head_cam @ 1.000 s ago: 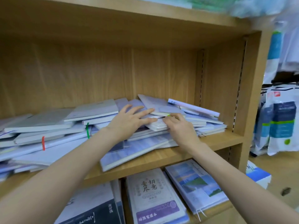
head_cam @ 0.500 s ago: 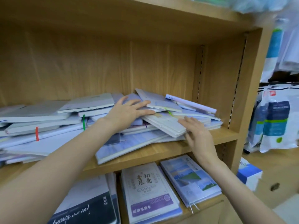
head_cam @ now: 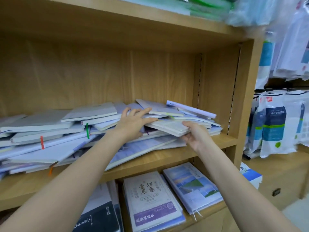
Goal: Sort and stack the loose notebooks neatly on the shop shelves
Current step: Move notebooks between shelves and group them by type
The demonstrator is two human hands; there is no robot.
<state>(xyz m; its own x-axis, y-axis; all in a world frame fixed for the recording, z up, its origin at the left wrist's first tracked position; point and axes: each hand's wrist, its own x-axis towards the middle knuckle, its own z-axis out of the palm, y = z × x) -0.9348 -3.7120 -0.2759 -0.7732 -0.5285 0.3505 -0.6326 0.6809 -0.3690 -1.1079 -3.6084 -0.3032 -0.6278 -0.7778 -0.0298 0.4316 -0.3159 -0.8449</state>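
A loose, untidy pile of notebooks (head_cam: 55,131) covers the middle wooden shelf (head_cam: 167,158) from its left end almost to the right side panel, the books lying flat but askew, overlapping at odd angles, some with a red band (head_cam: 42,142) or a green band (head_cam: 87,130) round them. The left hand (head_cam: 133,123) lies on top of the pile near its middle, fingers spread and nearly straight, pressing down on the covers with no grip on any one book. Just to its right the right hand (head_cam: 194,133) has its grip on a small stack of pale notebooks (head_cam: 168,128), thumb over the top edge and fingers curled beneath, the stack tilted with its near corner raised off the books under it. Behind that stack more notebooks lean over one another toward the shelf's right panel, a lilac-edged one (head_cam: 192,108) lying uppermost. On the shelf below lie flat wrapped notebooks: a black-covered one (head_cam: 98,216), one with a purple label (head_cam: 152,201), and one with a landscape picture (head_cam: 192,185). Packaged goods (head_cam: 274,124) hang at the far right
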